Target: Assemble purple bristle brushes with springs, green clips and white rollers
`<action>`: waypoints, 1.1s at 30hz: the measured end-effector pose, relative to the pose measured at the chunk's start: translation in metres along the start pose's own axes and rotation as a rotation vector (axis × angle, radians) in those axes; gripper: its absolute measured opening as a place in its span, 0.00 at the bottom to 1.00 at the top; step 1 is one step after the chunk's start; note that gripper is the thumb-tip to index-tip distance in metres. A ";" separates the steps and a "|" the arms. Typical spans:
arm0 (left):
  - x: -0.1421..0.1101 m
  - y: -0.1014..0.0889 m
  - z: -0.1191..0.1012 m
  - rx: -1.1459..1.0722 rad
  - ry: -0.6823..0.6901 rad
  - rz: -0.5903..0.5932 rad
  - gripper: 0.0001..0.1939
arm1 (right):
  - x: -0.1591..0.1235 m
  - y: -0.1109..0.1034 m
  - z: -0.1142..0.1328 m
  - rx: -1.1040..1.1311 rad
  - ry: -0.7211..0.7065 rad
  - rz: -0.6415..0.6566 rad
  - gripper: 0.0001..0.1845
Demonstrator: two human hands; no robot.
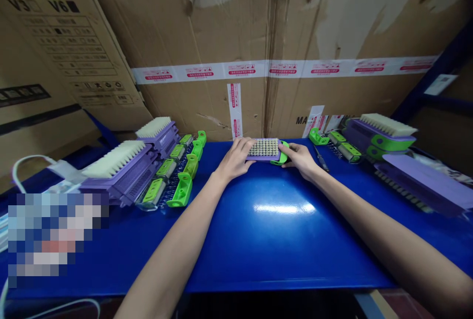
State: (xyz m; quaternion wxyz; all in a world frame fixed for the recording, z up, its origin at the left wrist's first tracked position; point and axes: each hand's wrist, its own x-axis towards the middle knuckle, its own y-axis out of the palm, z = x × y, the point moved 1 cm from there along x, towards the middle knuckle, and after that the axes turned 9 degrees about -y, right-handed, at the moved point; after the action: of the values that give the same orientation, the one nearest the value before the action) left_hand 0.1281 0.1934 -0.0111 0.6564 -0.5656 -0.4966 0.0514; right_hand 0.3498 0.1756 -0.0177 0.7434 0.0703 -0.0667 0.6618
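Observation:
Near the back of the blue table, my left hand is closed round the left end of a purple brush, its pale bristle tufts facing me. At the brush's other end is a green end cap, pinched by the thumb and fingers of my right hand. Whether the cap is fully seated against the brush body I cannot tell. Just right of my right hand lies a dark screwdriver-like tool. My fingers cover part of the brush's left side.
Left on the blue table stand purple brushes, metal-and-green parts and loose green caps. Stacked brushes and a tilted purple one sit right. Cardboard walls the back; a white cable runs left.

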 end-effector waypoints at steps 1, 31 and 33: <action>0.000 -0.001 -0.001 0.022 -0.016 -0.005 0.27 | 0.000 0.000 0.000 0.007 -0.008 0.000 0.17; 0.004 0.008 -0.022 0.169 0.036 -0.258 0.23 | -0.024 0.021 0.001 -0.385 -0.661 -0.041 0.24; 0.004 0.007 -0.023 0.155 0.035 -0.254 0.23 | -0.025 0.019 0.003 -0.423 -0.694 -0.020 0.26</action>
State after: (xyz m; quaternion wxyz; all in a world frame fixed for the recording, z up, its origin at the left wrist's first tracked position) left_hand 0.1501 0.1824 -0.0114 0.7077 -0.4468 -0.5473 -0.0038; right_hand 0.3275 0.1529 -0.0195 0.6813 0.1357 -0.4474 0.5632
